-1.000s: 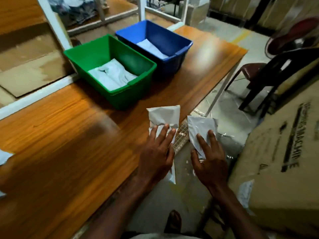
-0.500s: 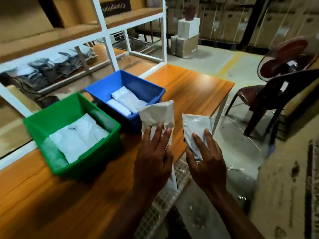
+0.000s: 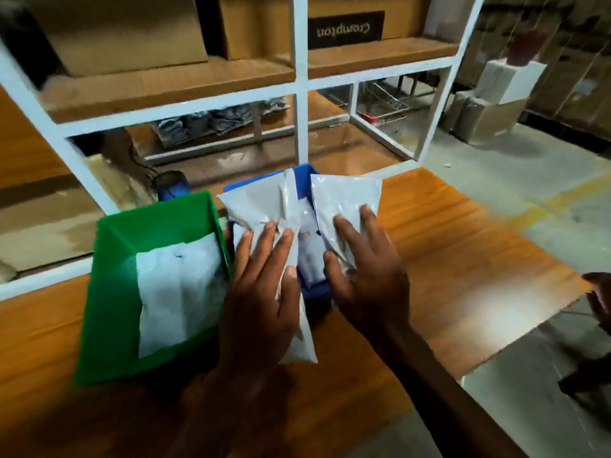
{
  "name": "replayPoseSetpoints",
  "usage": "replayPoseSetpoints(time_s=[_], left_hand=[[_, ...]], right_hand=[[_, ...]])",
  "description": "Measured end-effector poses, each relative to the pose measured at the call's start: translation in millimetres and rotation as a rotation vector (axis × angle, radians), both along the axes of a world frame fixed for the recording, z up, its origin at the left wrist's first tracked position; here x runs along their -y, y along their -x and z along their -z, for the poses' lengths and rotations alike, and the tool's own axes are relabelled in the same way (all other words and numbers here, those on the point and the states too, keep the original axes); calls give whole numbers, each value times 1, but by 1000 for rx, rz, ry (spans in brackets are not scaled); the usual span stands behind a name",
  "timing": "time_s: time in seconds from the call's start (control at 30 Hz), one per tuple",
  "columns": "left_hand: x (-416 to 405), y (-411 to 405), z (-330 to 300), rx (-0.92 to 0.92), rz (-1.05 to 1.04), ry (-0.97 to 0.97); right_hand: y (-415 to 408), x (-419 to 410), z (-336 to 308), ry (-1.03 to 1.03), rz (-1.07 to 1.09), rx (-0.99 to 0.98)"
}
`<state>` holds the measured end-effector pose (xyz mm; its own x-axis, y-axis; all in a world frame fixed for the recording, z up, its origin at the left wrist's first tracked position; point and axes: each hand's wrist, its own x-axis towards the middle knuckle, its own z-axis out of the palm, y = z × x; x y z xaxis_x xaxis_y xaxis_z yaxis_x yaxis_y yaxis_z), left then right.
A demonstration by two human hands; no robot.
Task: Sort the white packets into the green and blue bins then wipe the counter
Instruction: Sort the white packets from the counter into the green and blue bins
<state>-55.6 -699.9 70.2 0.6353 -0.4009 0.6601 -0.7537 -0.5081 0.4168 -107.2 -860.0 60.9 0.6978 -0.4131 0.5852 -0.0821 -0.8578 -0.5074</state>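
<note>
Both hands are holding a white packet each, up over the bins. Left hand [image 3: 261, 289] is gripping the left packet [image 3: 261, 206], fingers [image 3: 264, 239] spread across its face, thumb hidden behind; the packet's tail is hanging down past the wrist. Right hand [image 3: 367, 276] is gripping the right packet [image 3: 344, 200] the same way, fingers flat on the front. Both packets are hanging above the blue bin [image 3: 302, 180], which is mostly hidden behind them. Green bin [image 3: 109, 292] is sitting just beside it on the worktop [image 3: 463, 259], with white packets [image 3: 175, 292] already lying inside.

Handling: packets are looking light, thin and floppy, creasing under the fingers, glossy plastic so probably a bit slippery. A pinch near the middle or an edge should be enough; no squeezing needed, contents seem soft. They should drop flat when let go.

Sorting is looking partway done; which bin each packet belongs in is not readable. No cloth in view, wiping not yet started.
</note>
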Motion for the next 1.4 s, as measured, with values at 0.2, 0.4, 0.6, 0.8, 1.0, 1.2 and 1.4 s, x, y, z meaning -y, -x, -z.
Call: replayPoseSetpoints(time_s=[0.2,0.4,0.6,0.8,1.0,1.2,1.4], left_hand=[[-8,-3,-7,-19,-321,-13],[-3,7,-17,-31,-486,-32],[-20,3,-13,-95,-552,-31],[-40,-19,2,-125,-515,-34],[-23,-40,11,-83,-448,-22],[21,-66,8,-41,-333,-54],[98,-116,25,-153,-257,-154]], right_hand=[[-88,1,1,-1,-230,-176],[-160,-14,31,51,-349,-544],[-199,-17,77,104,-388,-814],[-210,-16,105,238,-362,-1053],[-212,-12,93,149,-425,-1126],[-153,31,38,140,-423,-883],[-46,88,36,10,-87,-558]])
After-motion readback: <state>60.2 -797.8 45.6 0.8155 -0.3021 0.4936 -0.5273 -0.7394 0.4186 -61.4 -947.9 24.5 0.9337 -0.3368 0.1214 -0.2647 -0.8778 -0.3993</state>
